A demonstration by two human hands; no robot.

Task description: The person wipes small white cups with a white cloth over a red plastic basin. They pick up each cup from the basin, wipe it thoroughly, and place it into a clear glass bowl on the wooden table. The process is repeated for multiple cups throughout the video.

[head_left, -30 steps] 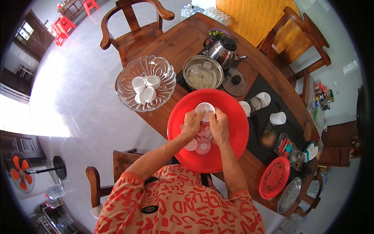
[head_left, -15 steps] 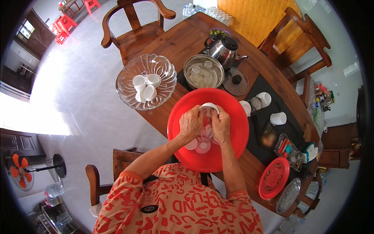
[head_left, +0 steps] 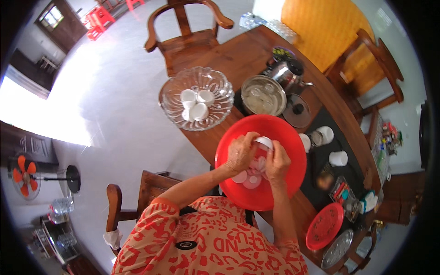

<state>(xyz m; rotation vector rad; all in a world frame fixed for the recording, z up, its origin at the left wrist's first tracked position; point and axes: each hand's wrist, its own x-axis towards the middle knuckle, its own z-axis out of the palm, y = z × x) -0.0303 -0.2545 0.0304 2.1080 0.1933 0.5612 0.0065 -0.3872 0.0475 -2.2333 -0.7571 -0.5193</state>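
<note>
Over a large red basin [head_left: 293, 158], a small white cup [head_left: 264, 141] is held between my two hands. My left hand [head_left: 241, 152] grips its left side with bent fingers. On the other side, my right hand [head_left: 278, 161] has its fingers curled against the cup. Below them, several small white cups [head_left: 251, 181] lie in the basin, partly hidden by my hands. To the left, a scalloped clear glass bowl [head_left: 172, 104] holds several white cups [head_left: 198, 111].
Behind the basin stand a metal pot [head_left: 244, 95] with glassware in it, a kettle [head_left: 285, 75] and a glass lid [head_left: 300, 118]. White cups [head_left: 338, 158] and a red tray [head_left: 324, 225] are at the right. Wooden chairs [head_left: 190, 46] surround the table.
The whole view has shifted, so the table and basin appear further right and lower. My hands still hold the cup over the basin; their fingers have shifted slightly around it.
</note>
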